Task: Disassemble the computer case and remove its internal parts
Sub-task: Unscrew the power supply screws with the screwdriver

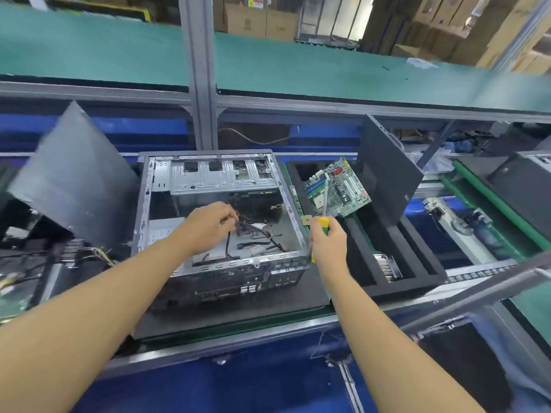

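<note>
An open metal computer case (143,204) lies on a black mat in front of me, its inside holding loose black cables (262,232). My left hand (208,226) reaches into the case and pinches some of those cables. My right hand (328,242) hovers over the case's right edge and grips a yellow-and-green screwdriver (323,223), shaft pointing up. A green motherboard (338,187) leans tilted in the black foam tray (417,281) to the right.
A black side panel (74,174) leans at the left, another black panel (384,174) stands behind the tray. A finned heatsink (386,265) sits in the tray. A small gold CPU chip (306,219) lies by the case. Other cases stand at both sides.
</note>
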A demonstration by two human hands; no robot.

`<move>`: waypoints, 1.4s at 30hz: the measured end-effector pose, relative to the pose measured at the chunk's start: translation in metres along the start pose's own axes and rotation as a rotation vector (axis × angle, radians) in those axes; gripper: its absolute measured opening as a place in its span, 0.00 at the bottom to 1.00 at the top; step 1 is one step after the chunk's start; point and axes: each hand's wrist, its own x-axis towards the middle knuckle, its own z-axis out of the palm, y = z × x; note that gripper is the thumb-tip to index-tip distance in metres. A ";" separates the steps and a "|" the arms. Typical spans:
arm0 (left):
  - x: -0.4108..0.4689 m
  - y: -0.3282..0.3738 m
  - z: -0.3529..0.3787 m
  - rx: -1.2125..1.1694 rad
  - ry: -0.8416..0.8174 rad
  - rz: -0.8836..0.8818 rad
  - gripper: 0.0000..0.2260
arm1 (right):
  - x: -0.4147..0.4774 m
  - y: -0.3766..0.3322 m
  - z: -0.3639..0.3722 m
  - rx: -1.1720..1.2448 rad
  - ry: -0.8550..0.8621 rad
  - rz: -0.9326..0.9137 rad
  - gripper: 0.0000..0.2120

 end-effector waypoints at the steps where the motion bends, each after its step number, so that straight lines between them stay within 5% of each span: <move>1: -0.008 -0.015 -0.007 0.034 -0.011 -0.007 0.10 | -0.006 -0.005 0.008 -0.028 0.023 -0.034 0.09; 7: -0.051 -0.085 -0.030 0.225 -0.172 0.105 0.17 | -0.046 -0.017 0.054 0.016 0.067 -0.019 0.15; 12: -0.079 -0.113 -0.033 0.172 -0.223 0.209 0.26 | -0.093 -0.019 0.091 0.144 0.070 0.074 0.07; 20: -0.088 -0.120 -0.031 0.588 -0.455 0.321 0.52 | -0.159 -0.016 0.134 0.421 0.064 0.185 0.07; 30: -0.095 -0.117 -0.022 0.697 -0.338 0.297 0.49 | -0.202 -0.010 0.137 0.358 -0.036 0.158 0.06; 42: -0.113 -0.117 -0.022 0.608 -0.302 0.230 0.41 | -0.238 0.003 0.135 0.224 -0.421 0.260 0.10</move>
